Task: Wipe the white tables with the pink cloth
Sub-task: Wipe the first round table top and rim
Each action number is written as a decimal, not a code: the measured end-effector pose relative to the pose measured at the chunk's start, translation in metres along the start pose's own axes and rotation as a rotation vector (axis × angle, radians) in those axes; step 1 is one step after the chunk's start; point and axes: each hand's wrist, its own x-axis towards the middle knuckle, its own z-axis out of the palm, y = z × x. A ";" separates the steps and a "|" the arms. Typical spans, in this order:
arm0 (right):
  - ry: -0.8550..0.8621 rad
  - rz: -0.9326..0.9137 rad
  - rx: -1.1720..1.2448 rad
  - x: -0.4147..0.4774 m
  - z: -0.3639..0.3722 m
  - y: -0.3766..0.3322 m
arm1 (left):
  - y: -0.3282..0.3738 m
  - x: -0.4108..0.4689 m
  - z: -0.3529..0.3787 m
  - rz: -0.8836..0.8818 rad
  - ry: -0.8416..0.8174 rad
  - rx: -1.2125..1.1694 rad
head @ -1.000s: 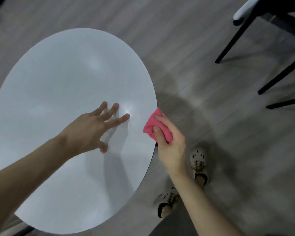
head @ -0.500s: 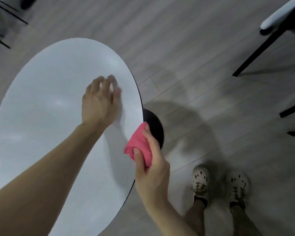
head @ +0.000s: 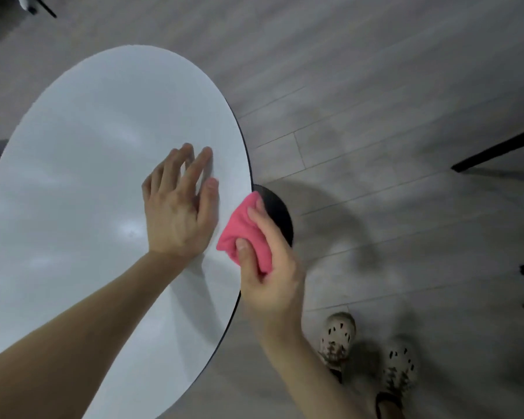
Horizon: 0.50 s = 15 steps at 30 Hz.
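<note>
At the right edge of the white table (head: 82,164), we keep our left hand (head: 179,204) spread flat on the top while our right hand (head: 266,261) pinches the bunched pink cloth (head: 239,234), which looks soft, light and best gripped wadded.

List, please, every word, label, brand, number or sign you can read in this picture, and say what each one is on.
None: no text can be read anywhere in this view.
The white table, the pink cloth gripped by the right hand, and the floor show no writing.
The dark spots on the shoes are too blurred to read as anything.
</note>
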 end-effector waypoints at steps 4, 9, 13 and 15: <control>-0.061 0.038 -0.053 0.046 0.004 -0.005 | 0.002 -0.001 -0.001 0.003 0.010 0.001; -0.283 -0.023 -0.181 0.207 0.049 -0.010 | 0.006 -0.001 -0.005 0.008 0.013 0.004; -0.273 0.035 -0.147 0.174 0.030 -0.017 | 0.008 -0.003 -0.007 -0.012 0.019 -0.041; -0.275 0.016 -0.152 0.129 0.005 -0.018 | 0.008 -0.005 -0.007 -0.013 0.011 -0.060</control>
